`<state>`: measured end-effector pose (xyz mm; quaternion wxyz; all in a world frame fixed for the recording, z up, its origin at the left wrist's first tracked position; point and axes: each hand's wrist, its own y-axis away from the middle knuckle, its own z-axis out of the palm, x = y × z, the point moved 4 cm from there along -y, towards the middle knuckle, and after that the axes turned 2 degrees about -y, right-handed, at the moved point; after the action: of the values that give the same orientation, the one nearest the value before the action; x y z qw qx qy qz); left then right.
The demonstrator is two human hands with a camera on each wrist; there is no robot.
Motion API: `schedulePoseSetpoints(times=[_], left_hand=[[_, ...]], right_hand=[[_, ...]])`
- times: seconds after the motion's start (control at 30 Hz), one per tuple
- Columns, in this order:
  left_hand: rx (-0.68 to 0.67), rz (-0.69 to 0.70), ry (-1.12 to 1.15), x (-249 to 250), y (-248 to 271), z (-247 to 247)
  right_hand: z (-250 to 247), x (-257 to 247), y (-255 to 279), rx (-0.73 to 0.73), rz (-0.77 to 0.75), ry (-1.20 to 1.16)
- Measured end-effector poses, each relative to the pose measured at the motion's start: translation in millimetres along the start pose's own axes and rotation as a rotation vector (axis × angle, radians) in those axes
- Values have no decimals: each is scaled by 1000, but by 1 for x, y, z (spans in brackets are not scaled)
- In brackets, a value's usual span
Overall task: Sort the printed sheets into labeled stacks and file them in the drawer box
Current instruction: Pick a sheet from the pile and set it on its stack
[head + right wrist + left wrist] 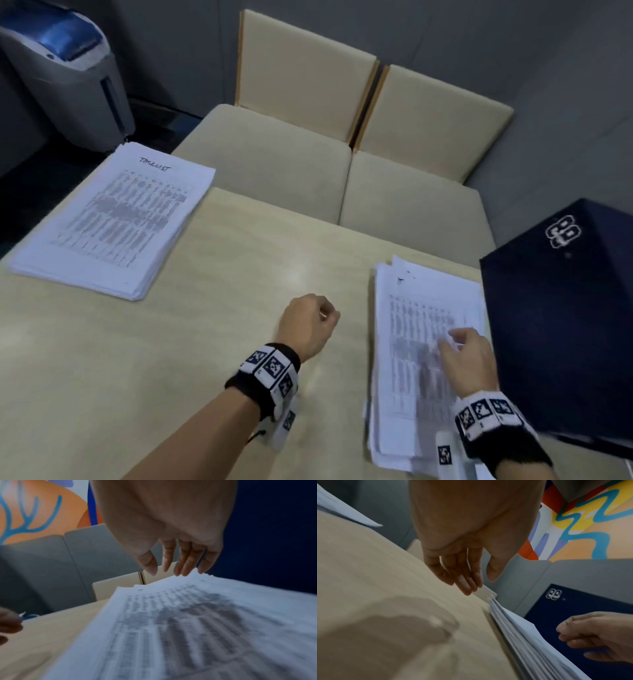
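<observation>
Right hand (pixel 471 359) hovers, fingers loosely spread, over the ragged white printed stack (pixel 414 370) at the table's near right edge beside the dark blue drawer box (pixel 561 318), left hand (pixel 310 323) loosely curled and empty, so sorting's underway, next peel one sheet for the labeled stack (pixel 113 219) far left.

Pale wooden table (pixel 212 342) is catching a soft glare; two beige cushioned seats (pixel 308 154) are sitting behind it against grey wall panels (pixel 513 51), colourful mural (pixel 583 524) showing above.
</observation>
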<state>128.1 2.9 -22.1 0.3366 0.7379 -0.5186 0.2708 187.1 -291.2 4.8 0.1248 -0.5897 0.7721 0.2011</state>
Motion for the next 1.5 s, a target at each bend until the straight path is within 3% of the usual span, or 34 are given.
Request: schedulePoseSetpoints(times=[0.13,0.37,0.57,0.73,0.9,1.07,1.2,1.33,1.5], left_hand=[[49,-42,6,37,5,51],[109,-110,-69,75,16,93],[22,-2,-39,87,15,98],[-84,135,99,95,23,99],[-104,148,136,100,20,99],[23,59,286,98,10,102],[-71,84,161,101,6,110],[60,10,250,93,7,85],[224,-144,387,49,23,-1]], right_hand=[[-11,47,-15,-117,44,27],[-18,80,-37,-278,160,-245],[-16,81,-41,-392,152,-475],[-11,100,-49,-370,222,-731],[-15,114,-50,-324,291,-955],[-27,119,-52,-196,357,-1060],[-33,106,-55,-257,353,-1166],[-28,88,-57,-280,320,-1259],[3,44,-34,-348,209,-1210]])
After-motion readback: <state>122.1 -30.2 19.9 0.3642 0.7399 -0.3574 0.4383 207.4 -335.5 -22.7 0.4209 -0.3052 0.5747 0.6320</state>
